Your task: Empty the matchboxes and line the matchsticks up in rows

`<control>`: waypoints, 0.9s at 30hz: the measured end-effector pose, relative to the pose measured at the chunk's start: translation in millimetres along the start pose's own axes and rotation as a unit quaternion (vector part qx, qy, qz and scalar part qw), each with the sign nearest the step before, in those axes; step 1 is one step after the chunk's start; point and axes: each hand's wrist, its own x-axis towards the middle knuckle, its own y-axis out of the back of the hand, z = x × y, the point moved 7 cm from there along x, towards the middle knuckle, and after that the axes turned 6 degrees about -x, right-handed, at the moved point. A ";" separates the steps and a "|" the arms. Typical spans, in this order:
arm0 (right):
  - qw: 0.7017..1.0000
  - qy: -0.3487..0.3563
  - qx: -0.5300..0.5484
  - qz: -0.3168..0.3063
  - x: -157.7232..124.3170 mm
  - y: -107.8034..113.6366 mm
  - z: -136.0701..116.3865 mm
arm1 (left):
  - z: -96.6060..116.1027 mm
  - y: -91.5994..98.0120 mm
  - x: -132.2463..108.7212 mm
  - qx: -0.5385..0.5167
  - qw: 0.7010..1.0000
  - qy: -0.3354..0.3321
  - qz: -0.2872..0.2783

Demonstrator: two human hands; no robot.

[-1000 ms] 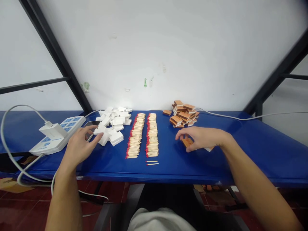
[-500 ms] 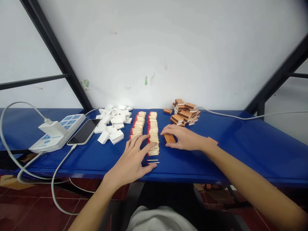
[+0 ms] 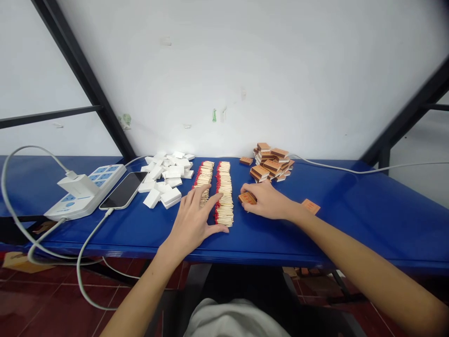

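Two long rows of red-headed matches lie side by side on the blue table. My left hand [image 3: 193,219] is open, its fingers spread over the near part of the left match row [image 3: 204,175]. Its thumb lies at the near end of the right match row [image 3: 225,199], and the index finger touches that row. To the right of the rows, my right hand [image 3: 268,200] grips a brown matchbox [image 3: 247,198] between thumb and fingers, low over the table. Part of the box is hidden by the fingers.
Behind my right hand stands a heap of brown matchboxes [image 3: 271,164], with a single matchbox [image 3: 246,161] beside it. White trays [image 3: 171,175] are piled left of the matches. Farther left lie a phone [image 3: 123,191] and a power strip [image 3: 101,180]. An orange card [image 3: 311,206] lies near my right forearm.
My left thumb has moved away from me, and the two loose matches at the near end no longer show apart from the row. My right fingers have drawn in around the matchbox.
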 end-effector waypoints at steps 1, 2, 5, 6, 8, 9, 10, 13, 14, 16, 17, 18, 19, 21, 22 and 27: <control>1.000 0.007 0.012 0.016 0.1 2.4 -2.3 | -0.2 0.2 1.1 0.005 1.000 -0.001 0.001; 0.999 0.014 0.032 0.032 0.0 4.8 -4.5 | 0.0 0.8 2.0 0.010 1.000 -0.003 0.006; 0.988 0.050 0.121 0.084 -1.4 12.5 -10.6 | 1.8 5.2 2.6 -0.001 0.999 -0.004 0.031; 0.982 0.062 0.144 0.104 -2.3 15.4 -11.9 | 2.7 7.3 2.0 -0.014 0.999 -0.002 0.043; 0.972 0.078 0.165 0.146 -4.3 20.4 -13.1 | 4.4 13.1 -0.1 -0.037 0.996 0.005 0.076; 0.968 0.084 0.170 0.162 -5.1 21.9 -13.4 | 5.1 16.9 -1.7 -0.044 0.994 0.008 0.100; 0.964 0.089 0.183 0.174 -5.5 22.4 -13.5 | 5.7 21.0 -3.4 -0.048 0.991 0.009 0.128; 0.930 0.075 0.318 0.168 -2.6 16.0 -10.1 | 6.3 30.5 -8.2 -0.060 0.978 0.007 0.201; 0.906 0.057 0.390 0.154 -0.1 10.7 -7.9 | 6.1 31.6 -8.9 -0.069 0.974 0.005 0.214; 0.841 0.009 0.528 0.117 5.2 -3.1 -4.1 | 5.3 31.3 -9.1 -0.091 0.972 0.003 0.218; 0.808 -0.016 0.581 0.099 7.6 -10.2 -3.3 | 4.9 30.3 -8.7 -0.104 0.971 0.003 0.214; 0.779 -0.039 0.620 0.083 9.5 -16.7 -3.0 | 4.5 29.1 -8.3 -0.118 0.971 0.004 0.207; 0.756 -0.061 0.648 0.067 11.0 -22.6 -3.1 | 4.3 27.4 -7.7 -0.131 0.972 0.004 0.196; 0.721 -0.103 0.685 0.035 12.6 -32.3 -3.3 | 4.3 23.8 -6.9 -0.149 0.974 0.005 0.171; 0.707 -0.122 0.696 0.022 12.7 -35.8 -3.1 | 4.5 22.0 -6.6 -0.150 0.976 0.005 0.159; 0.678 -0.151 0.719 0.013 12.6 -38.6 0.2 | 2.4 16.3 -6.0 -0.131 0.983 0.013 0.128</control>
